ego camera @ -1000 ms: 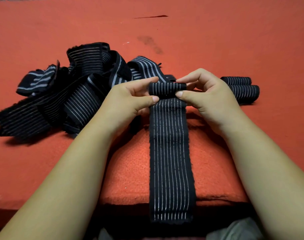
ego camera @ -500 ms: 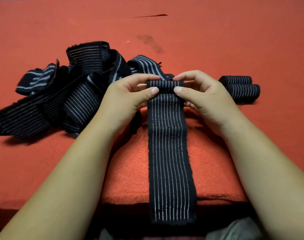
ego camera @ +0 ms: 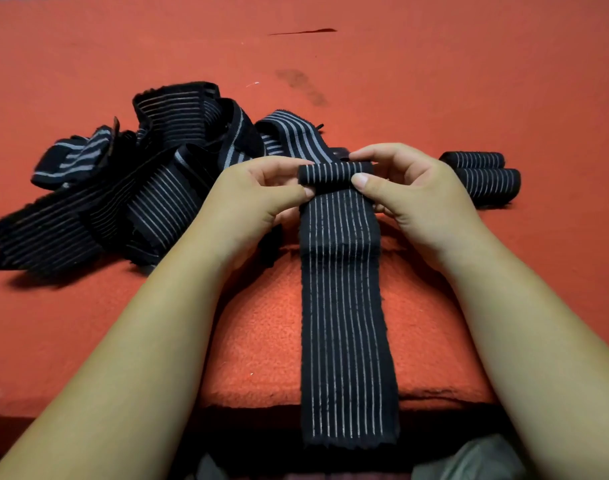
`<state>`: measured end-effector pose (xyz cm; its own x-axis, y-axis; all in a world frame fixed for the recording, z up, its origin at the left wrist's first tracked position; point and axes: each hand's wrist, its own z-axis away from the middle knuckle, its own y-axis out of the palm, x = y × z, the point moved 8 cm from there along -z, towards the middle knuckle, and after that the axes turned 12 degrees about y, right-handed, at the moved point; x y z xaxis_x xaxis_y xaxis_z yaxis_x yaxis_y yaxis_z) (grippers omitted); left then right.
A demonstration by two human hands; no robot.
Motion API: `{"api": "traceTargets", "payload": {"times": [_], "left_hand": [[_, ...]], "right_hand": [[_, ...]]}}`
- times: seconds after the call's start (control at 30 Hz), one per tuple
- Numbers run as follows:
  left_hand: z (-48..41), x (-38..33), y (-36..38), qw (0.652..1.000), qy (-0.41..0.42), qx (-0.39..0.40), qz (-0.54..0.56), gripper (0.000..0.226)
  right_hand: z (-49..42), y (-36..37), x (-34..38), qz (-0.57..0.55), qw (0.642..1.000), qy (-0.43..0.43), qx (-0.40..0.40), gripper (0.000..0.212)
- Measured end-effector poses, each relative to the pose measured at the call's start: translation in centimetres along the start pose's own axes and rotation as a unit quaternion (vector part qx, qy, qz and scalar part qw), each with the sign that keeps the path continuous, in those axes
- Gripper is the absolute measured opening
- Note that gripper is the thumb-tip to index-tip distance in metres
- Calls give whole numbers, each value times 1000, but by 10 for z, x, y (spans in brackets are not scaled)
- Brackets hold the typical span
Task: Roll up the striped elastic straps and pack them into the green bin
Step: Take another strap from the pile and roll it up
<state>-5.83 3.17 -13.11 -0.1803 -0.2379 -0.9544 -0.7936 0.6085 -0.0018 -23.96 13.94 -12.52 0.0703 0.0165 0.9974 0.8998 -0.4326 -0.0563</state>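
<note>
Red fuzzy surface [ego camera: 469,81], dark stain [ego camera: 301,86], left hand [ego camera: 258,202] and right hand [ego camera: 410,199] pinching part-rolled striped strap [ego camera: 348,323]

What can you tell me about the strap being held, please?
The strap is black fabric with thin pale lengthwise stripes. Its far end is wound into a tight roll, pinched by the left hand and right hand. The rest lies flat over the red cloth, its near end hanging past the edge.
</note>
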Motion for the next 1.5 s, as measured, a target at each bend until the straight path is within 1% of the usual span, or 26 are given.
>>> {"api": "traceTargets", "payload": {"times": [0.17, 0.33, 0.5, 0.63, 0.7, 0.83, 0.93, 1.1, 1.2, 1.37, 1.5], "left_hand": [[-1, -1, 2, 1000, 6, 6, 16, 32], [0, -3, 6, 999, 9, 15, 35, 30], [2, -9, 4, 999, 28, 7, 24, 35], [2, -10, 3, 999, 27, 10, 25, 36], [1, -7, 3, 999, 21, 11, 23, 34], [2, -3, 6, 999, -2, 23, 37, 24], [3, -4, 6, 999, 0, 11, 43, 20], [1, -7, 3, 999, 16, 13, 39, 26], [1, -6, 4, 999, 9, 11, 38, 26], [2, -4, 7, 998, -14, 12, 56, 31], [1, -5, 3, 997, -2, -8, 80, 28]], "right_hand": [[0, -1, 3, 25, 999, -28, -15, 27], [3, -1, 5, 29, 999, -30, -13, 28], [2, 3, 2, 5, 1000, -7, 11, 29], [2, 4, 0, 5, 1000, 6, 7, 21], [2, 3, 1, 8, 1000, 2, 6, 20], [3, 3, 4, 21, 1000, -16, 4, 27], [4, 4, 2, 17, 1000, -6, 5, 30], [4, 4, 2, 1, 1000, 8, 2, 20], [3, 1, 1, 12, 1000, 6, -20, 20], [3, -2, 2, 17, 1000, -15, -18, 22], [0, 0, -2, -20, 1000, 1, -3, 25]]}}
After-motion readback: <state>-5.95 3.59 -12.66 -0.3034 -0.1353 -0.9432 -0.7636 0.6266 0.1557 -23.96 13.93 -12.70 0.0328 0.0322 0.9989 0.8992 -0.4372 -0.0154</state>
